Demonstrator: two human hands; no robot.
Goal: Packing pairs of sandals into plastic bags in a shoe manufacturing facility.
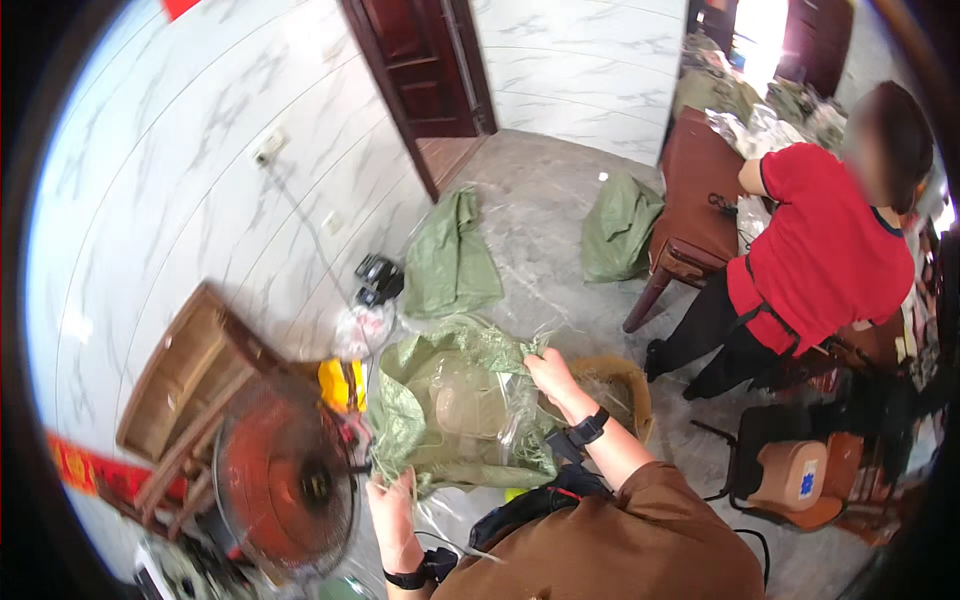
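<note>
A green woven sack (398, 405) is spread wide in front of me, its mouth facing up. My left hand (393, 505) grips the frayed rim at the near left. At the far right of the rim, my right hand (550, 375) is closed on the same sack. Through the opening I see clear plastic (515, 405) along the right side and a pale shape lower down, too blurred to name. Loose strands hang from the rim by both hands.
A fan (290, 480) stands close on my left, beside an overturned wooden chair (185, 380). Green sacks (455, 260) (615, 230) lie farther off. Right of me is a round tan basket (635, 395). A person in red (820, 250) stands at a brown table (690, 180), near a chair (790, 480).
</note>
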